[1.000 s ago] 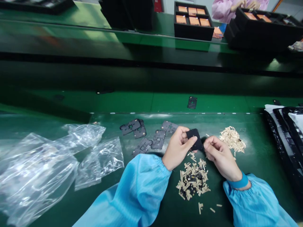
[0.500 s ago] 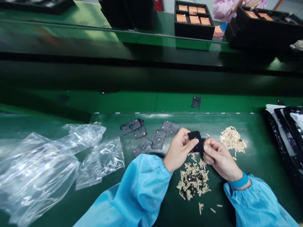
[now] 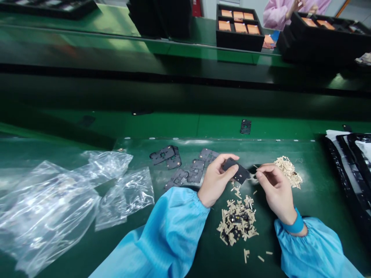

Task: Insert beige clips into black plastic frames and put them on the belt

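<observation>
Black plate (image 3: 241, 175), blue sleeves (image 3: 176, 227), green table (image 3: 314, 177).
Near pile (image 3: 237, 219) tan and black, far pile (image 3: 289, 172) tan; wristband (image 3: 296, 224) deeper blue; blocks (image 3: 240, 27) orange, tray (image 3: 240, 42) black.

I count from afar: 1 black plate (image 3: 239, 174) in left hand (image 3: 215, 182) | at least 5 cut-out plates (image 3: 195, 171) left of that hand | 2 pale-strip heaps (image 3: 242, 209) near right hand (image 3: 276, 189) | at least 2 clear bags (image 3: 124, 197) well left of both hands

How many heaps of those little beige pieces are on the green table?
2: the nearer heap lies between the left sleeve and the right sleeve; the farther heap lies just beyond the right hand, which may hide part of it.
</observation>
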A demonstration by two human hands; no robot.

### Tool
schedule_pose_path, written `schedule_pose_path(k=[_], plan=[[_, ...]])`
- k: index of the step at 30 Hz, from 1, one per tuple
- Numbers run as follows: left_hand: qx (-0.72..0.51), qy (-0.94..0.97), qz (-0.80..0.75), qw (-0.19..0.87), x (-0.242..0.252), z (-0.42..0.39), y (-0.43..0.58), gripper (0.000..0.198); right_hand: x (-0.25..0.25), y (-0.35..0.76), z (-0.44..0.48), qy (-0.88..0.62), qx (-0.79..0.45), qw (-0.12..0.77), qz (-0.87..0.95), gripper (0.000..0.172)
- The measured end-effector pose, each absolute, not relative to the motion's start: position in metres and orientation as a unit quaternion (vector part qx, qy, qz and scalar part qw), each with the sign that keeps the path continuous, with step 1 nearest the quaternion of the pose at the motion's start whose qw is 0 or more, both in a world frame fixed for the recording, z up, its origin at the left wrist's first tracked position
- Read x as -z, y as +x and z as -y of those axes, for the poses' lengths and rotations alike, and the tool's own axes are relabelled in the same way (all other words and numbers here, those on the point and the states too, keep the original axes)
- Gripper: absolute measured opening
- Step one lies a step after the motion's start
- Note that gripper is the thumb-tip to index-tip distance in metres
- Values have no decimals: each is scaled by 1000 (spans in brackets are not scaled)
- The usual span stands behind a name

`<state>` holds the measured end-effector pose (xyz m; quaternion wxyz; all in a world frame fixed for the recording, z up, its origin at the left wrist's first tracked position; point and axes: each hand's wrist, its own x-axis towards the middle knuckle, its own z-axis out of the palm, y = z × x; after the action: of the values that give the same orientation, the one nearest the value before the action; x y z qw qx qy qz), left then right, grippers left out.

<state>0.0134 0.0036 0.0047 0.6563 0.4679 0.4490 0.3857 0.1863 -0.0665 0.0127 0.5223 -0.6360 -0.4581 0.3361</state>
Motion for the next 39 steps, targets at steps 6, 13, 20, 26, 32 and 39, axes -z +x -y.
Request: schedule_pose_path(k=[6,13,20,26,32,39], plan=[[-378,415,-435,704,-5,-2,16,26,-4,185,74,-617,-266,516,531,7],[-377,409,-422,716,-4,1,17,25,-3,185,74,-604,-227,490,586,5],[-377,394,-412,729,-2,2,16,28,-9,185,74,-591,-182,464,634,11],[-374,380,-402,744,-1,3,17,32,-10,185,75,-573,-147,455,666,14],[-375,387,-400,741,1,2,17,31,-11,184,76,-566,-136,446,680,15],[-383,427,-408,711,0,2,16,28,-13,184,76,-563,-142,445,681,16]])
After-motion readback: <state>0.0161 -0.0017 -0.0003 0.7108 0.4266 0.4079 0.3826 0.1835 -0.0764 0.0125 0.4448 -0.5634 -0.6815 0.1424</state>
